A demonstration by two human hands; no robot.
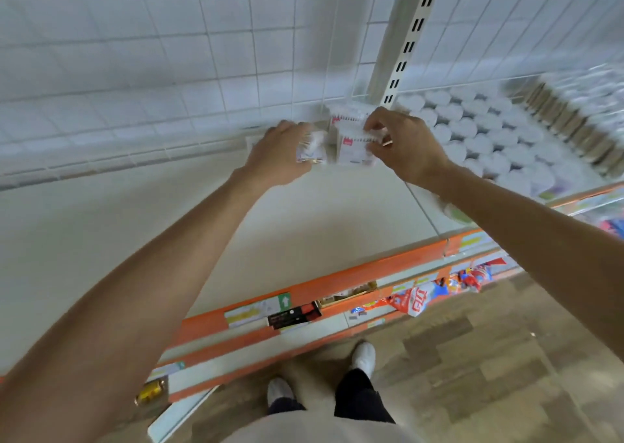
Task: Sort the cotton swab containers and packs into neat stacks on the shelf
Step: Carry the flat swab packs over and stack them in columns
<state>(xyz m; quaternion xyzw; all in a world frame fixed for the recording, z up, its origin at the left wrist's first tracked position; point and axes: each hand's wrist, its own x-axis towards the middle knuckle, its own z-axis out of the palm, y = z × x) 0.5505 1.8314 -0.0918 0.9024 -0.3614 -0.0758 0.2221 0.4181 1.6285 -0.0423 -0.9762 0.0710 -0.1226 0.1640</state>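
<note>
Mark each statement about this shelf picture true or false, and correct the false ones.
1. Both hands reach to the back of the shelf. True.
2. The right hand pinches a swab pack. True.
3. The left hand hangs idle by the floor. False: it holds a small pack on the shelf.
4. The round containers stand left of the hands. False: they stand to the right.
5. The shelf edge is blue. False: it is orange.

Packs (354, 145) left of round containers (472, 138)
</note>
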